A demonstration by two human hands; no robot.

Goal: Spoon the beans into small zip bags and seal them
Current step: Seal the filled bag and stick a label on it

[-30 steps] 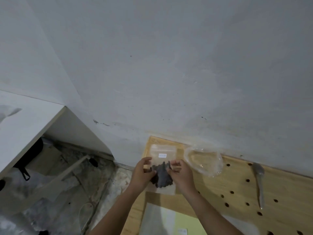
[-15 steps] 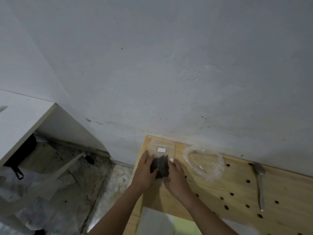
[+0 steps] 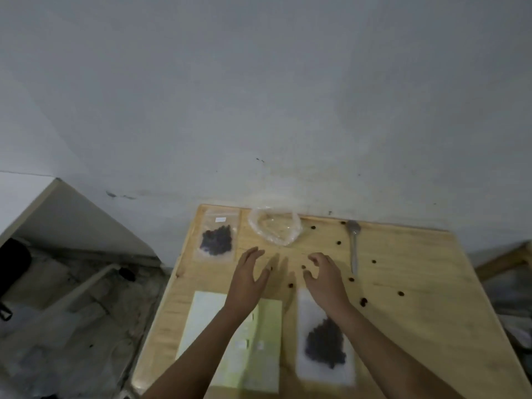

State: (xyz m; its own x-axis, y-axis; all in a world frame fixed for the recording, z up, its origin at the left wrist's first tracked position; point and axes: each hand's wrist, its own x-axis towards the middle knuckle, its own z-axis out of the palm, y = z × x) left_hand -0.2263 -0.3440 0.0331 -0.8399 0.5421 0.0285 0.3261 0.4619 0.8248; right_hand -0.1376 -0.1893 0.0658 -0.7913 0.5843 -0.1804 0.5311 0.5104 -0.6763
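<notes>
In the head view, a small clear zip bag of dark beans (image 3: 217, 237) is laid flat at the pale wooden pegboard counter's (image 3: 426, 283) far left corner, left hand (image 3: 250, 280) and right hand (image 3: 326, 280) are held spread and empty, and the grey metal spoon (image 3: 354, 250), unobstructed near crumpled clear plastic (image 3: 275, 228), should probably be fetched next.

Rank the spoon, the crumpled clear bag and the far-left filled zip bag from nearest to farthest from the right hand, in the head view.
From the right hand:
1. spoon, just to its right.
2. crumpled clear bag, ahead and left, by the wall.
3. filled zip bag, at the far left corner.
</notes>
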